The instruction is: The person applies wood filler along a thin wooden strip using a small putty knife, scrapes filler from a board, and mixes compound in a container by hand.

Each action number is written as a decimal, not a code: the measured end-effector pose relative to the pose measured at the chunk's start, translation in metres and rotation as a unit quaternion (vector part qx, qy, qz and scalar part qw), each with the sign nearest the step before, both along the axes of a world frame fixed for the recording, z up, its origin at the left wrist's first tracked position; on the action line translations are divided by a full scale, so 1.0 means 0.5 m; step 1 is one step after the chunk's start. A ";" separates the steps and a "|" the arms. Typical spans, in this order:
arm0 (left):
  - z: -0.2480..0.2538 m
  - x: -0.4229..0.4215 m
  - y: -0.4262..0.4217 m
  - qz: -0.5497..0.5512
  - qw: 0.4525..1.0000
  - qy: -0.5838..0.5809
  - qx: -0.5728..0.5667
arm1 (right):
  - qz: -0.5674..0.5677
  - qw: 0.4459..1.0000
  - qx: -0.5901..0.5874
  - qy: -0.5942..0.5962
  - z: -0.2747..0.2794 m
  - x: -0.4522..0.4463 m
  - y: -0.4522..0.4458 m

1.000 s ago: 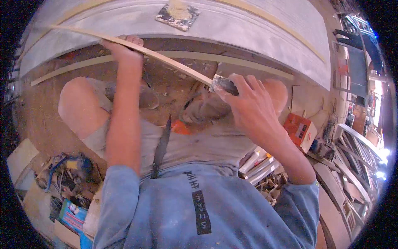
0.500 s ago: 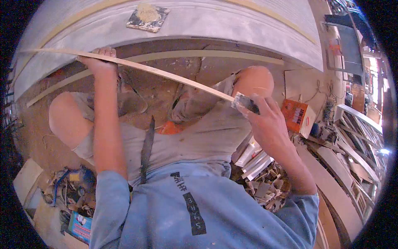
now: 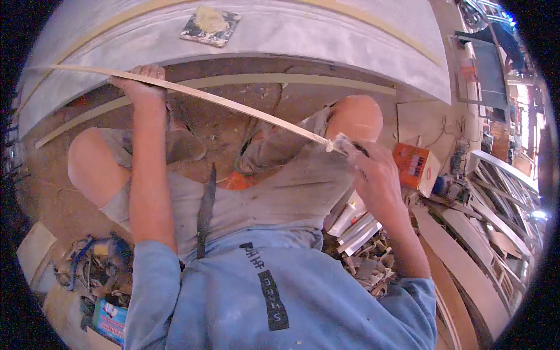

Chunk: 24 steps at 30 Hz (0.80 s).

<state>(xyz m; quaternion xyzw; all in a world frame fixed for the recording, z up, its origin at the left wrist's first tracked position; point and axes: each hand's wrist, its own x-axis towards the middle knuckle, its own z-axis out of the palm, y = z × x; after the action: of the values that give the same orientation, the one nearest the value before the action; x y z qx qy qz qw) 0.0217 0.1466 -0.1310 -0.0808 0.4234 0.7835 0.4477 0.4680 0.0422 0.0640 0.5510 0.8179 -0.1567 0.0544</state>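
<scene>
My left hand is closed around a long, thin wooden strip, which slants across my lap from upper left toward my right knee. In my right hand is a putty knife, its blade smeared with pale filler. The blade touches the strip's near end, where a small lump of filler shows. Most of the knife's handle is hidden by my fingers. Beyond the strip, a dark square board carries a heap of pale putty on a whitish panel.
A second long strip lies on the floor beyond my feet. To the right are an orange box and stacked boards. Scrap pieces lie by my right hip; a blue tool with a cord is at left.
My right hand has turned the putty knife at the strip's end, and a lump of filler now shows there. My left hand keeps its hold on the strip.
</scene>
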 end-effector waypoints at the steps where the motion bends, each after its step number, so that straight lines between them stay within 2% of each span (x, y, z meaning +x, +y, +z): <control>1: 0.001 -0.002 -0.001 0.005 1.000 -0.007 0.010 | 0.005 0.998 0.018 -0.063 0.002 0.003 0.003; 2: 0.000 -0.005 -0.003 0.011 1.000 -0.014 0.019 | 0.014 0.998 0.019 -0.059 0.004 0.001 0.004; 4: -0.009 0.002 -0.002 0.013 1.000 0.005 0.028 | -0.007 0.997 0.061 0.048 0.005 -0.023 0.010; 6: 0.002 0.010 -0.009 0.029 0.999 -0.017 0.020 | 0.004 0.995 0.070 0.069 0.010 -0.095 0.017; 8: 0.021 0.025 -0.007 0.045 0.998 -0.047 0.019 | 0.127 0.977 0.125 0.113 0.002 -0.186 0.045; 10: 0.038 0.035 -0.017 0.031 0.999 -0.035 0.008 | 0.136 0.966 0.093 0.198 -0.052 -0.277 0.067; 11: 0.013 0.029 -0.023 0.007 0.996 -0.029 0.083 | 0.149 0.959 0.092 0.221 -0.069 -0.330 0.083; 12: 0.019 0.024 -0.025 0.013 0.996 -0.026 0.083 | 0.161 0.952 0.088 0.243 -0.082 -0.380 0.099; 16: 0.036 0.032 -0.015 0.031 0.994 -0.092 0.041 | 0.221 0.942 0.128 0.218 -0.109 -0.514 0.149; 19: 0.045 0.045 0.004 0.152 0.988 0.015 -0.004 | 0.250 0.935 0.141 0.207 -0.120 -0.553 0.169; 22: 0.056 0.053 -0.009 0.145 0.989 0.017 -0.007 | 0.270 0.936 0.134 0.184 -0.118 -0.555 0.171; 24: 0.056 0.050 -0.022 0.080 0.995 -0.051 0.006 | 0.282 0.947 0.105 0.115 -0.091 -0.526 0.166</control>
<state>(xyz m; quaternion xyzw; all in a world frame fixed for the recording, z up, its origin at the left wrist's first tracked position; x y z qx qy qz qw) 0.0466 0.1358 -0.1028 -0.1519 0.3876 0.8140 0.4051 0.2052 0.1251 0.0182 0.2789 0.9522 -0.1107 -0.0564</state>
